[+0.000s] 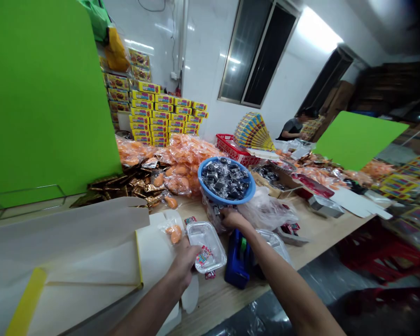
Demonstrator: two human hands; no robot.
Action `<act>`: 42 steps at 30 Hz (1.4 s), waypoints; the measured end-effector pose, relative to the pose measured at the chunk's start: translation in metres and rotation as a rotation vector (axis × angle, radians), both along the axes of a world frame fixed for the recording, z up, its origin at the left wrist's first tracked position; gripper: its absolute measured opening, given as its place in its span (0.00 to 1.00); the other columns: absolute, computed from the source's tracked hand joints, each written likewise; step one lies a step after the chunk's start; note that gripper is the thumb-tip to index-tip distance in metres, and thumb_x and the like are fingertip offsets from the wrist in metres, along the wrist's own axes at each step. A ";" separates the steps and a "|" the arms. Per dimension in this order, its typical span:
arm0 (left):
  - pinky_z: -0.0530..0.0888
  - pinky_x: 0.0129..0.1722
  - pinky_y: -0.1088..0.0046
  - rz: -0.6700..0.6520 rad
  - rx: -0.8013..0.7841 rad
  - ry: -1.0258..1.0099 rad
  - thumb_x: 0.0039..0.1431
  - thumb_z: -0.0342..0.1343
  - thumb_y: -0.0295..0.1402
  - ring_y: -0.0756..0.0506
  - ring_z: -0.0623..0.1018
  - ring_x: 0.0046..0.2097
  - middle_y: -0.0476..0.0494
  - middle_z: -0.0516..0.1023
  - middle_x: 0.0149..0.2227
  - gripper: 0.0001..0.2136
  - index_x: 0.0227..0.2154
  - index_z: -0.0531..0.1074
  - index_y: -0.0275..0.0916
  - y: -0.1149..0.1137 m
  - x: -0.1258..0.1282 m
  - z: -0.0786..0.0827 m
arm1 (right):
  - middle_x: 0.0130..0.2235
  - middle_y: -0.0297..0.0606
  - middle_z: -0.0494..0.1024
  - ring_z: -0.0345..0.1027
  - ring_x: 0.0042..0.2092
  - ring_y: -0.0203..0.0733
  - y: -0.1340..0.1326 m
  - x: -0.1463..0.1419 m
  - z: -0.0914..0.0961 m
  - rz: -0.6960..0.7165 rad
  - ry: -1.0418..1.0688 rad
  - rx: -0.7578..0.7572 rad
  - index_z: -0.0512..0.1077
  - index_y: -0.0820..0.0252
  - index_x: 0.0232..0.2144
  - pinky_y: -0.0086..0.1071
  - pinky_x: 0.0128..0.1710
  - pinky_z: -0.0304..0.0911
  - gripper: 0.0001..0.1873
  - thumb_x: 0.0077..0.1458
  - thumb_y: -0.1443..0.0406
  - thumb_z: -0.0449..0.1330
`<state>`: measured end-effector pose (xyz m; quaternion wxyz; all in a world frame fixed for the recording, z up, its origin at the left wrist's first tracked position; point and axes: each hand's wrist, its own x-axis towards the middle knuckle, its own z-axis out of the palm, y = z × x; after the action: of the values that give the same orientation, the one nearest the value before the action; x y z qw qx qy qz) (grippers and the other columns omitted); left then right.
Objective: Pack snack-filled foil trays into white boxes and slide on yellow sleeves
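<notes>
Clear tray (206, 245) in L hand (184, 263)

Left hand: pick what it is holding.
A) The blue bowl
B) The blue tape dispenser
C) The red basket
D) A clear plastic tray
D. The left hand is closed on the edge of a clear plastic tray, with a small wrapped packet lying inside.

Far white walls (210, 56) hold dark windows (257, 53) under a bright ceiling light (318, 30); red stools (378, 252) stand on the grey floor (322, 275), right.
</notes>
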<state>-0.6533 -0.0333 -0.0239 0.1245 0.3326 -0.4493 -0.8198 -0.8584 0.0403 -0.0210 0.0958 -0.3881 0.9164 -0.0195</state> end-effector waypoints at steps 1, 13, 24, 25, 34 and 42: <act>0.73 0.28 0.71 0.013 -0.011 -0.004 0.32 0.50 0.20 0.46 0.75 0.29 0.47 0.75 0.29 0.23 0.38 0.68 0.37 0.000 -0.002 0.000 | 0.35 0.43 0.79 0.71 0.37 0.43 0.003 0.003 0.003 -0.005 0.020 -0.016 0.75 0.62 0.31 0.28 0.34 0.59 0.10 0.43 0.73 0.58; 0.69 0.23 0.73 -0.026 0.056 -0.066 0.36 0.50 0.21 0.48 0.72 0.23 0.52 0.71 0.25 0.27 0.45 0.66 0.42 -0.003 -0.017 -0.001 | 0.24 0.32 0.71 0.65 0.27 0.36 0.043 0.047 0.047 0.090 -0.268 -0.697 0.70 0.60 0.29 0.27 0.28 0.60 0.07 0.53 0.63 0.54; 0.61 0.16 0.79 -0.029 0.073 0.001 0.35 0.53 0.21 0.51 0.68 0.18 0.53 0.69 0.21 0.23 0.40 0.69 0.39 0.000 -0.017 0.006 | 0.23 0.30 0.70 0.63 0.24 0.33 0.034 0.053 0.053 0.228 -0.488 -0.632 0.72 0.61 0.28 0.25 0.24 0.57 0.08 0.52 0.64 0.55; 0.62 0.16 0.79 -0.028 0.079 0.004 0.35 0.52 0.21 0.51 0.69 0.19 0.53 0.70 0.22 0.23 0.40 0.68 0.39 0.000 -0.017 0.007 | 0.23 0.30 0.70 0.63 0.25 0.33 0.035 0.049 0.055 0.239 -0.404 -0.651 0.73 0.61 0.28 0.25 0.25 0.57 0.08 0.53 0.63 0.55; 0.56 0.12 0.81 -0.057 0.056 -0.003 0.43 0.53 0.22 0.50 0.69 0.17 0.53 0.70 0.20 0.19 0.41 0.63 0.39 -0.001 -0.017 0.005 | 0.40 0.41 0.77 0.69 0.36 0.38 -0.018 -0.049 0.064 0.010 0.127 -0.591 0.74 0.64 0.42 0.28 0.40 0.61 0.20 0.43 0.71 0.63; 0.74 0.26 0.72 0.069 0.208 0.087 0.61 0.49 0.30 0.47 0.78 0.26 0.45 0.78 0.31 0.09 0.44 0.66 0.38 -0.012 -0.012 0.013 | 0.46 0.42 0.76 0.70 0.36 0.39 -0.031 -0.054 0.053 0.102 0.115 -0.593 0.75 0.63 0.44 0.31 0.42 0.63 0.22 0.44 0.75 0.57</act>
<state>-0.6650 -0.0456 -0.0110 0.1366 0.3230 -0.3441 -0.8710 -0.9126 0.0089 0.0318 -0.0727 -0.4453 0.8540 -0.2590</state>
